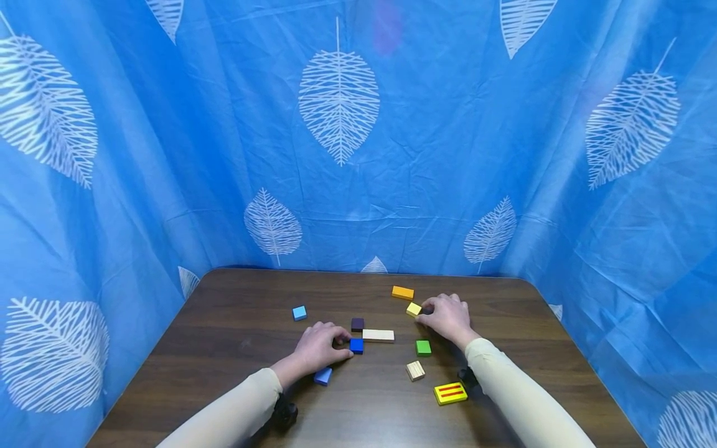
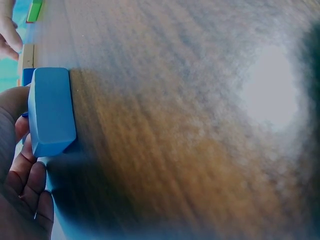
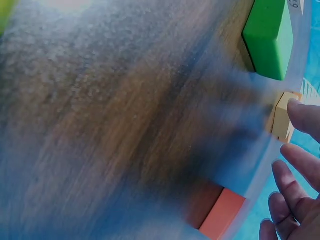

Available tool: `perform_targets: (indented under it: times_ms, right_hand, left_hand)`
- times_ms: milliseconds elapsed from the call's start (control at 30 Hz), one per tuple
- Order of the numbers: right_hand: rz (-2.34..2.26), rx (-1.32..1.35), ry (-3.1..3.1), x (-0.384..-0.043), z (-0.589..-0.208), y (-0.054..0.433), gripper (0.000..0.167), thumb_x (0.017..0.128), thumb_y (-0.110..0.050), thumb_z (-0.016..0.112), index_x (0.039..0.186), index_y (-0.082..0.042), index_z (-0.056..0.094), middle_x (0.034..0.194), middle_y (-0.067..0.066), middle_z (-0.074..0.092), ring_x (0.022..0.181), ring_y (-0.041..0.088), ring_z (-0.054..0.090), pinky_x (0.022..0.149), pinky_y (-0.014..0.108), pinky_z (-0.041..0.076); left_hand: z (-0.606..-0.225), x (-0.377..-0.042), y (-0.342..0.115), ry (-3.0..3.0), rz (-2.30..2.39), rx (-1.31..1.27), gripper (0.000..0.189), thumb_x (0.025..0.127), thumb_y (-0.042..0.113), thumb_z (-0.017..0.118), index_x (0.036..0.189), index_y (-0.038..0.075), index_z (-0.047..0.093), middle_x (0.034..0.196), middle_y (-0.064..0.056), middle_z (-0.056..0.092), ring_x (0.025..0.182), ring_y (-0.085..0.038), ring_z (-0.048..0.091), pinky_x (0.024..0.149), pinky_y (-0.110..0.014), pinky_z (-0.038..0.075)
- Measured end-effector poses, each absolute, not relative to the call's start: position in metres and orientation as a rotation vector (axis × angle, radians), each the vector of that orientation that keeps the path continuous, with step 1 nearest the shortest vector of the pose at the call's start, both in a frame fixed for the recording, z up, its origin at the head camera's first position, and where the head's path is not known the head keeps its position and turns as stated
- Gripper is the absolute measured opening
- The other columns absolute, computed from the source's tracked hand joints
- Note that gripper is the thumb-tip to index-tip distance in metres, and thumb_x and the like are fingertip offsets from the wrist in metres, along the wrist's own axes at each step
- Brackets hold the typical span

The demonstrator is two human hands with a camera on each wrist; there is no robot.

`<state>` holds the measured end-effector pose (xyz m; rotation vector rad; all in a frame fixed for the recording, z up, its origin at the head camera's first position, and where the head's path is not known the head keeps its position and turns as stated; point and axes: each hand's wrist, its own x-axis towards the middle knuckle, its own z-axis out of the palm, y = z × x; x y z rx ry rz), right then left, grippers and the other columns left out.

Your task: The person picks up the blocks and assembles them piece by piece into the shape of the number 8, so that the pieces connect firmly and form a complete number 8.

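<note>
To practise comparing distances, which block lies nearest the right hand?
The pale yellow block, just beside the right hand; every other block, even the orange block beyond it, lies farther away.

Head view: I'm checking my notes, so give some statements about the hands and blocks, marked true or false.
1. The left hand is at the dark blue block. True.
2. The right hand is at the pale yellow block. True.
3. The green block lies nearer the camera than the orange block. True.
4. The dark blue block lies beyond the pale yellow block. False: it lies nearer the camera.
5. The green block sits on the orange block. False: they lie apart.
</note>
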<state>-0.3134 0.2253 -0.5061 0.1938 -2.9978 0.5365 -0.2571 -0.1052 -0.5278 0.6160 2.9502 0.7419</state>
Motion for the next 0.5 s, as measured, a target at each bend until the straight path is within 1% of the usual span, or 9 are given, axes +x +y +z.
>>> perform_targets:
  times_ms: [300,500]
  right_hand:
    - [0.543,0.172,-3.015,-0.3184,-0.5081,0.2250,0.043,0.083,-0.043,0.083,0.109,-0.009,0.078,0.103,0.008,0.070,0.100,0.033,0.051,0.085,0.053,0.037]
    - [0.536,0.166,-3.023,-0.3197,-0.5090,0.2229,0.040,0.084,-0.041,0.084,0.108,-0.009,0.079,0.102,0.007,0.069,0.099,0.032,0.051,0.084,0.052,0.037]
  left_hand:
    - [-0.5279,-0.2581,-0.1059,2.963,0.731,0.622,0.030,0.086,0.044,0.081,0.107,0.023,0.076,0.090,0.012,0.060,0.088,-0.013,0.050,0.080,-0.037,0.040]
    - [-0.5296,-0.2585,-0.1055,2.959,0.735,0.609,0.033,0.086,0.048,0.080,0.108,0.024,0.076,0.090,0.013,0.060,0.087,-0.012,0.049,0.080,-0.037,0.040]
